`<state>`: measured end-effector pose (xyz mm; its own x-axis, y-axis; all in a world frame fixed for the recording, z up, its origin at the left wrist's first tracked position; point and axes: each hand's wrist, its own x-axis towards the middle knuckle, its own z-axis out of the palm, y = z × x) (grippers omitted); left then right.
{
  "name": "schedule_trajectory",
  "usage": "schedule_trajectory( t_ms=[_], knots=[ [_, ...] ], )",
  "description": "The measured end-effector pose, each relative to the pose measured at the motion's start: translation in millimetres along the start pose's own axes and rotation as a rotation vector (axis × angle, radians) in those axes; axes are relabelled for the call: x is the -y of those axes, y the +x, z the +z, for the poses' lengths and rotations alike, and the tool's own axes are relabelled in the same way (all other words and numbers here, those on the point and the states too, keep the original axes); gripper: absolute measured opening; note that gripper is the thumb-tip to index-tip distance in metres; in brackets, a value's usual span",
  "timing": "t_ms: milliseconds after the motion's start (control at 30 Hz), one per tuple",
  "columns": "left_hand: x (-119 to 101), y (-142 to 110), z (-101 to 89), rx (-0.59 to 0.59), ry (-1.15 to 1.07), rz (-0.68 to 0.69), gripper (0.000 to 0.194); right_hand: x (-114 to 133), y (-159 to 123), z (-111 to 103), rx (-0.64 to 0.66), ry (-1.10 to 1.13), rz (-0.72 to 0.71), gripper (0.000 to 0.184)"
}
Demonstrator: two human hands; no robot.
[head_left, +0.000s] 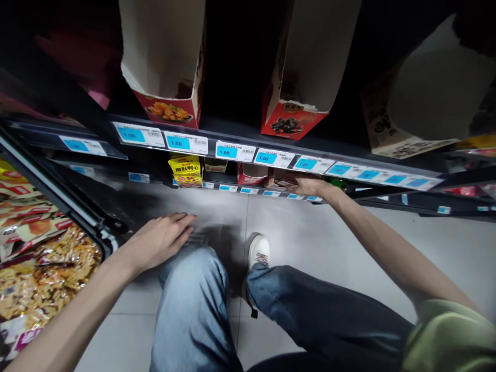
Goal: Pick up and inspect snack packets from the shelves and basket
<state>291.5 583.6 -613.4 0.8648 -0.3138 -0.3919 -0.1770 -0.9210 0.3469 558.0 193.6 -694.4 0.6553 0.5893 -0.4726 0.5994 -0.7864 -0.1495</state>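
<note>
I am crouched in front of a dark shop shelf [271, 143]. My left hand [163, 238] hovers above my left knee [194, 289] with its fingers stretched out and together, holding nothing. My right hand [309, 186] reaches into the lowest shelf, fingers curled on a dark snack packet [279, 180]; part of the hand is hidden under the shelf edge. A red box [251, 174] and a yellow packet [186, 170] stand left of it.
Blue price labels [186, 142] line the shelf edges. Above stand cut-open cartons [165, 57], [306, 67]. A rack of snack bags [34, 248] is at the left. My white shoe [259, 252] rests on grey floor tiles [406, 227].
</note>
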Motion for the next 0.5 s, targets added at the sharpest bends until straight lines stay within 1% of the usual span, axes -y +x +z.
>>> schedule_trajectory(
  t_ms=[167, 300, 367, 433, 500],
  knots=[
    [-2, -2, -0.8, 0.008, 0.039, 0.002, 0.038, 1, 1, 2, 0.055, -0.023, -0.040, 0.046],
    [-3, -2, 0.0, 0.008, 0.046, 0.013, 0.036, 10, 0, -8, 0.052, -0.026, -0.022, 0.054],
    [-3, -2, 0.2, 0.001, 0.044, 0.013, 0.036, 19, -2, -17, 0.085, -0.046, 0.018, 0.059],
    [-3, -2, -0.3, -0.004, 0.044, 0.013, 0.034, 31, -9, -25, 0.161, -0.105, 0.058, 0.062],
    [-5, -3, -1.1, 0.000, 0.036, 0.017, 0.033, 49, -22, -26, 0.216, -0.248, 0.080, 0.066]
  ],
)
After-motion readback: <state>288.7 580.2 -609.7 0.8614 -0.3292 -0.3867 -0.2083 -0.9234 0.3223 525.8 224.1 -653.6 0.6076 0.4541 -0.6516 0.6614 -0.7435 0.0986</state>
